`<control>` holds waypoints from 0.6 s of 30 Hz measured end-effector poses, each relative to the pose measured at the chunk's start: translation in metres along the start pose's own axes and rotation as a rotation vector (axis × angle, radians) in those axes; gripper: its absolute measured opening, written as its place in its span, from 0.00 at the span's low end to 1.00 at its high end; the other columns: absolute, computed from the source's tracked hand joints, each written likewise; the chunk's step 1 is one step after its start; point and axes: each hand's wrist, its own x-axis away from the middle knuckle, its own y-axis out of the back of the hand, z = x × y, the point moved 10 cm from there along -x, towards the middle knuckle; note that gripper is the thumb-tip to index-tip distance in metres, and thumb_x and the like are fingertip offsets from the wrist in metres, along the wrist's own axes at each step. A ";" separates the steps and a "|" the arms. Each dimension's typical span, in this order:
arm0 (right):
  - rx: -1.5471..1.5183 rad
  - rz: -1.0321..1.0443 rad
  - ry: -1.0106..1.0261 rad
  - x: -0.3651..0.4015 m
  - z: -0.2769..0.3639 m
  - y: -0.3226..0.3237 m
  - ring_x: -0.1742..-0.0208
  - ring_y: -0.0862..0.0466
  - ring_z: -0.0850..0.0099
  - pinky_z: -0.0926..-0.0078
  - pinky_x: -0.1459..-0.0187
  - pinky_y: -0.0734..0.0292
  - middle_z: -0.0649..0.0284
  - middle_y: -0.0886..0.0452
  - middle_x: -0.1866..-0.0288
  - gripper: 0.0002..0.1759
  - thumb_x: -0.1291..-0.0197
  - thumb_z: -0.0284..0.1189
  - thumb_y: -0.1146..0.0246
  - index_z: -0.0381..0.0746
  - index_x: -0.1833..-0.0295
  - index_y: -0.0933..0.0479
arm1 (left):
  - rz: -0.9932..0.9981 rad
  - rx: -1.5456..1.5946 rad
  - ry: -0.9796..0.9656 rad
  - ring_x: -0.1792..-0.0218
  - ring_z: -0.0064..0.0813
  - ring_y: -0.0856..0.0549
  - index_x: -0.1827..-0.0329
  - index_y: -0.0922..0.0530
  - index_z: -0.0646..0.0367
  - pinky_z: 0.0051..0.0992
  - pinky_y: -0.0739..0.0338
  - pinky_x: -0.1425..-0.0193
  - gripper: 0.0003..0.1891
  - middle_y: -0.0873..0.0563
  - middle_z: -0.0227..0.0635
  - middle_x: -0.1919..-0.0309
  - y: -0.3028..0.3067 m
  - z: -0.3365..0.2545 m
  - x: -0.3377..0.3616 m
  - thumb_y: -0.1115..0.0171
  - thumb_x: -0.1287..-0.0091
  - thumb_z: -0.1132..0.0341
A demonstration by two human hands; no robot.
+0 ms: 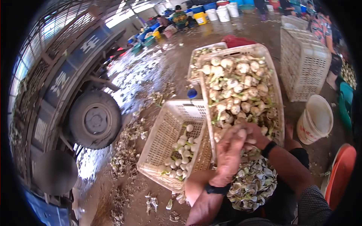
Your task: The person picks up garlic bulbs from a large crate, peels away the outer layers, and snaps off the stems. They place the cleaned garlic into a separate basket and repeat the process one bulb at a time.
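Observation:
My left hand and my right hand meet over the near end of a tilted pale plastic crate. Fingers on both hands are curled together; what they hold, if anything, is hidden between them. Unpeeled garlic bulbs, dirty white with green stems, fill this crate. To the left, a lower crate holds clean white peeled bulbs with short stems. Below my hands, a heap of papery peelings lies between my legs.
A truck wheel stands at left beside scattered peelings. At right are a white bucket, stacked crates and a red stool. Behind are another filled crate, buckets and people.

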 end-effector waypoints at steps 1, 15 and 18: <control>-0.396 0.022 -0.151 0.004 0.010 -0.008 0.71 0.20 0.69 0.68 0.69 0.24 0.66 0.19 0.71 0.18 0.27 0.42 0.47 0.38 0.52 0.21 | 0.028 -0.013 0.006 0.60 0.30 0.14 0.40 0.24 0.60 0.28 0.18 0.58 0.18 0.14 0.40 0.51 -0.005 0.000 0.000 0.41 0.26 0.59; -0.396 -0.052 0.103 0.001 -0.009 0.012 0.71 0.24 0.81 0.79 0.69 0.26 0.73 0.26 0.70 0.09 0.30 0.37 0.41 0.43 0.60 0.29 | 0.137 -0.081 0.071 0.59 0.22 0.15 0.38 0.26 0.63 0.21 0.20 0.58 0.22 0.15 0.35 0.51 -0.015 0.024 -0.007 0.39 0.27 0.58; -0.058 -0.132 0.210 0.003 -0.007 0.032 0.68 0.21 0.77 0.76 0.68 0.25 0.69 0.22 0.69 0.12 0.34 0.37 0.37 0.40 0.53 0.26 | 0.130 -0.075 0.001 0.55 0.24 0.16 0.40 0.25 0.63 0.25 0.17 0.56 0.20 0.16 0.35 0.51 -0.013 0.015 -0.008 0.37 0.29 0.61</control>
